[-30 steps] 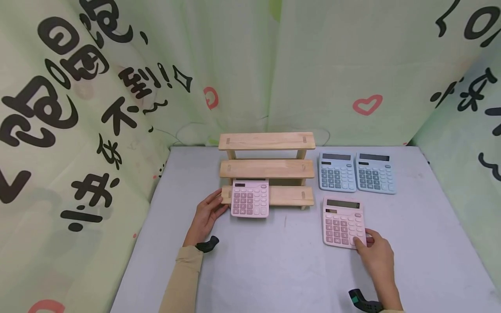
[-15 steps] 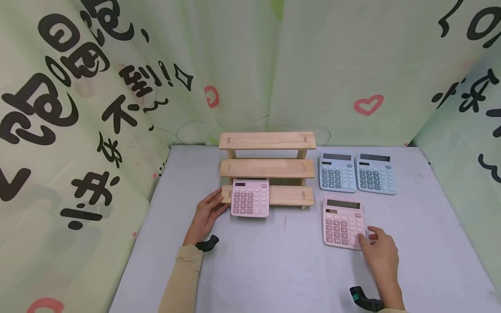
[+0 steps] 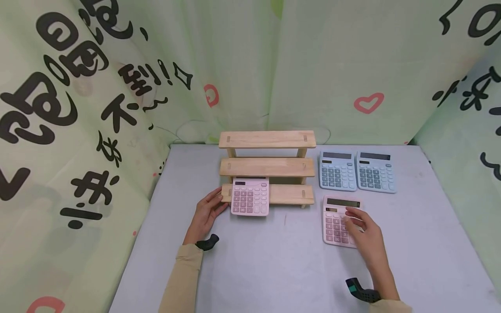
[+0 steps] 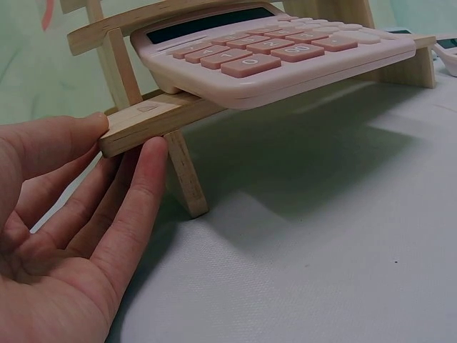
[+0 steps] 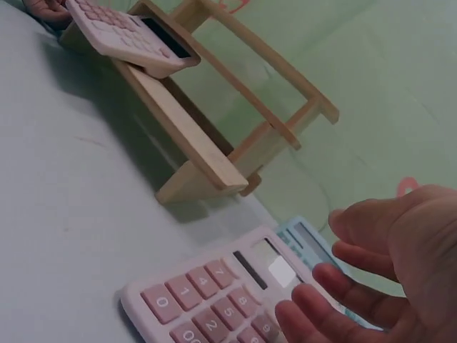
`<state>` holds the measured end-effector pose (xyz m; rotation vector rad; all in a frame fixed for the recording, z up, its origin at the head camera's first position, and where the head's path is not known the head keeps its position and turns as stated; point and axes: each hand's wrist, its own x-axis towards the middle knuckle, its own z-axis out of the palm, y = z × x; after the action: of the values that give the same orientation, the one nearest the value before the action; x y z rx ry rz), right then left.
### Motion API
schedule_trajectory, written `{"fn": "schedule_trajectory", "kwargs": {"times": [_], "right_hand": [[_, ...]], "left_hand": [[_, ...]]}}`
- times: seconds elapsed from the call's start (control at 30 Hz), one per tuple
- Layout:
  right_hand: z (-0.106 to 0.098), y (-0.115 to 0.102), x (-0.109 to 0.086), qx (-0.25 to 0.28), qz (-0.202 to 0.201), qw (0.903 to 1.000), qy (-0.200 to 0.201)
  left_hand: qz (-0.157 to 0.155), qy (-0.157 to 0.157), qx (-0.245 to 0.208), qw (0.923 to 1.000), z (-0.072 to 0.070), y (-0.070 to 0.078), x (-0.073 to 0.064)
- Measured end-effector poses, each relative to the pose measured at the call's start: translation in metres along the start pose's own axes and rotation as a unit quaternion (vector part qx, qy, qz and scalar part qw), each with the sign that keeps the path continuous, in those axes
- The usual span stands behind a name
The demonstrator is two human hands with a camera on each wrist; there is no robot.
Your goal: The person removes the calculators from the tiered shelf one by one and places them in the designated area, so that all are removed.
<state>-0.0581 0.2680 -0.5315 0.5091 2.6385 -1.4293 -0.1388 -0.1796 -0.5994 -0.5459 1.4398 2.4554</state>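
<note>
My left hand [image 3: 205, 215] pinches the left end of the lowest step of a three-tier wooden display rack [image 3: 289, 167]. In the left wrist view the thumb lies at the step's end, with fingers [image 4: 139, 193] underneath. A pink calculator [image 3: 250, 198] leans on that lowest step, its front edge jutting out past the wood. To the right, a second pink calculator [image 3: 334, 226] lies flat on the table. Over its right side hovers my right hand [image 3: 368, 237], holding nothing, fingers loosely bent; it hides part of the keys. The right wrist view shows those fingers [image 5: 357, 293] spread apart.
Two blue calculators, a left one [image 3: 337, 171] and a right one [image 3: 376, 173], lie side by side at the table's back right. A pale cloth covers the table [image 3: 274, 269]. Green printed curtains [image 3: 313, 78] hang behind and along both sides.
My right hand has let go of the lower right edge of the flat pink calculator and moved up and left over it. The left hand stays at the rack.
</note>
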Motion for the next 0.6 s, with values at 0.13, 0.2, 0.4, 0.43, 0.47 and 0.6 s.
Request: {"fn": "schedule_trajectory", "kwargs": {"times": [0.13, 0.2, 0.4, 0.43, 0.47, 0.6], "right_hand": [[0.005, -0.002, 0.001, 0.032, -0.015, 0.9987, -0.037], [0.009, -0.004, 0.001, 0.035, -0.025, 0.9978, -0.052], [0.025, -0.007, 0.001, 0.091, -0.056, 0.9898, -0.094], [0.028, -0.008, 0.001, 0.109, -0.06, 0.9868, -0.103], [0.032, -0.009, 0.001, 0.126, -0.064, 0.9837, -0.112], [0.05, -0.012, 0.002, 0.185, -0.073, 0.9687, -0.148]], "left_hand": [[-0.002, 0.0, -0.003, 1.0, 0.0, 0.0, 0.0], [-0.003, 0.002, -0.004, 1.0, 0.0, 0.001, 0.0], [-0.003, 0.005, -0.009, 0.9999, 0.001, 0.0, 0.0], [-0.003, 0.005, -0.009, 0.9999, 0.001, 0.0, 0.0], [-0.003, 0.005, -0.009, 0.9999, 0.001, 0.0, 0.0], [-0.002, 0.008, -0.006, 0.9999, 0.001, -0.001, 0.001]]}}
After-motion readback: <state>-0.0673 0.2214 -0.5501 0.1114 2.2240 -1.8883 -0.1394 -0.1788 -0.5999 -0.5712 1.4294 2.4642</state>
